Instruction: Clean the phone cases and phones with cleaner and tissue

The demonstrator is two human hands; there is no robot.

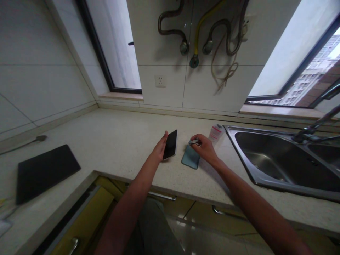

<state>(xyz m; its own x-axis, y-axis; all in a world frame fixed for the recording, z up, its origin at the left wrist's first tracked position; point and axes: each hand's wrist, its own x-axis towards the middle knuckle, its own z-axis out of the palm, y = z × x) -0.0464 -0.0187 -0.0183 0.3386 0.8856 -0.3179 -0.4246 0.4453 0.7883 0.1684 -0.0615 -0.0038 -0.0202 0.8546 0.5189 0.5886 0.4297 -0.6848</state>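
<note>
Your left hand (159, 148) is closed around a black phone (170, 144), holding it by the edge with the dark screen tilted up toward you. Your right hand (205, 148) is pinched shut on a small silver thing (194, 142), too small to make out, right at the top end of a flat blue pad (190, 157) lying on the stone counter (124, 131). Your 2 hands are near each other, with the phone just beside the pad. Just past your right hand stands a small bottle (216, 133) with a pink label, beside the steel sink (281, 159) with 2 basins. A black board (46, 173) lies well off to your left on the counter.
</note>
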